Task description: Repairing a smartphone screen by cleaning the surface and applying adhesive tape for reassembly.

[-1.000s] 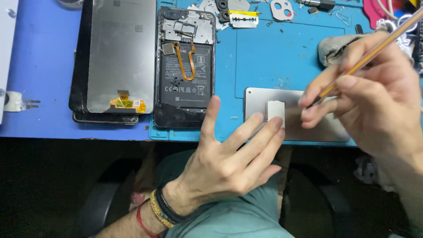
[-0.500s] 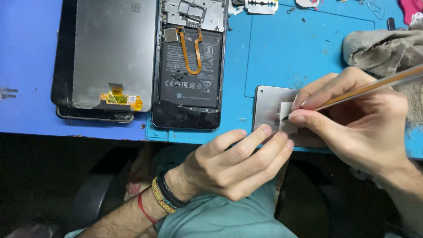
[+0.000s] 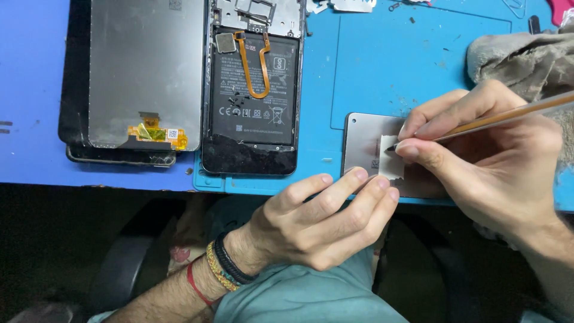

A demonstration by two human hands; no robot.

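Note:
My right hand grips a thin wooden-handled tool like a pen, its dark tip touching a small white square piece that lies on a grey metal plate. My left hand rests at the table's front edge, its fingertips pressing on the plate's lower edge just below the white piece; it holds nothing. Bracelets circle the left wrist.
An opened phone body with its battery and an orange flex cable lies on the blue mat. A detached screen panel lies to its left. A grey cloth sits at the right, small metal parts along the back edge.
My right hand brought the tool's tip down onto the white piece. My left hand slid back toward the table edge, its fingertips on the plate's lower edge. The camera moved closer.

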